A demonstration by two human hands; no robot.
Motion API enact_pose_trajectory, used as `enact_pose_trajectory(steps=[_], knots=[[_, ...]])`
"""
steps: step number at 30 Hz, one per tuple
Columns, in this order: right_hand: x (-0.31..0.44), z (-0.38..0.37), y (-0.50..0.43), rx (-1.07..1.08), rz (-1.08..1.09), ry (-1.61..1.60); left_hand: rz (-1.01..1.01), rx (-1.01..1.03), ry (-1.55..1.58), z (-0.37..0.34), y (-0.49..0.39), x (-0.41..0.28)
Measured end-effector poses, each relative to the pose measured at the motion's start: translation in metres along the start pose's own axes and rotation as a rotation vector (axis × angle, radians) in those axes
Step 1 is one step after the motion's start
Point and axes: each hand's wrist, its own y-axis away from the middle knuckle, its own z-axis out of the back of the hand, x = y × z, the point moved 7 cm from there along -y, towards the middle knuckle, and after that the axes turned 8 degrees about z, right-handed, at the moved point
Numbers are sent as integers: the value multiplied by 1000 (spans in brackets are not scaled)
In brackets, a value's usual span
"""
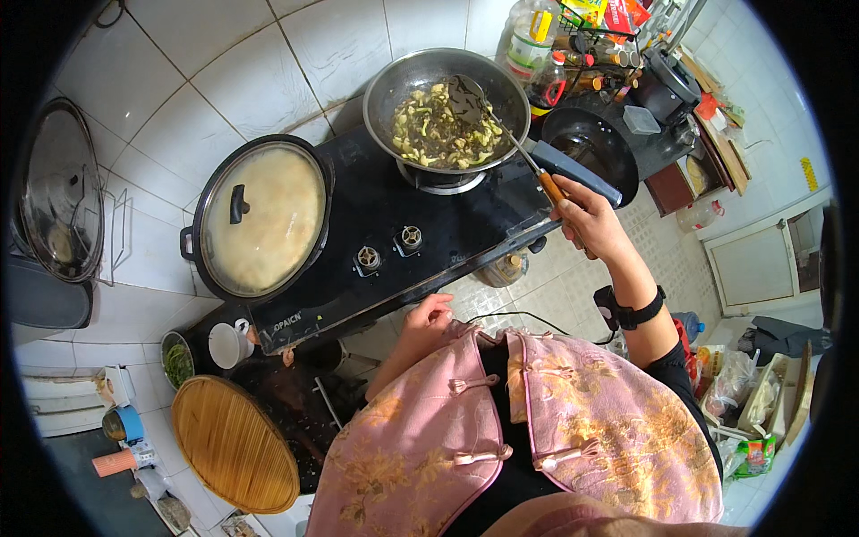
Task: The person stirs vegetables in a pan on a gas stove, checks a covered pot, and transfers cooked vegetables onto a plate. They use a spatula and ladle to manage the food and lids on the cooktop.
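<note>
My right hand (590, 218) grips the wooden handle of a metal wok spatula (517, 141). The spatula's broad head rests in a wok (379, 124) on the back right burner, among chopped pale yellow-green pieces of food (429, 131) with dark bits. Below my right hand's grip, the wok's grey handle (577, 173) points toward the right. My left hand (429, 319) hovers by the front edge of the black gas stove (470, 218), fingers curled with nothing visible in them. To the left, a black pan under a steamy glass lid (268, 215) covers the other burner.
A second dark wok (604, 151) sits right of the stove, near sauce bottles (547, 84) and a dark cooker (664, 87). On the left are a white mug (228, 346), a pot of greens (178, 362) and a round slatted bamboo lid (235, 443). Another glass lid (64, 194) leans against the wall.
</note>
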Motion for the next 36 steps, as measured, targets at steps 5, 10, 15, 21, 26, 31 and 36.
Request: enact_pose_trajectory(steps=[5,10,15,21,26,31,36], knots=[[-11,0,-5,-32,-27,-21,-6,-23,1,1,2,7],[-25,-6,-22,24,-95,-348,10,17,11,-4,3,5],[-37,-8,-25,83,-138,-685,14,38,26,-8,0,5],[-42,9,-8,116,-116,-855,6,0,38,-8,1,11],[-47,9,-10,83,-120,-895,1,-15,61,-9,-5,7],[-48,17,-1,60,-85,-885,71,36,56,-11,-6,5],[-47,17,5,84,-82,-909,52,41,79,-6,-9,-2]])
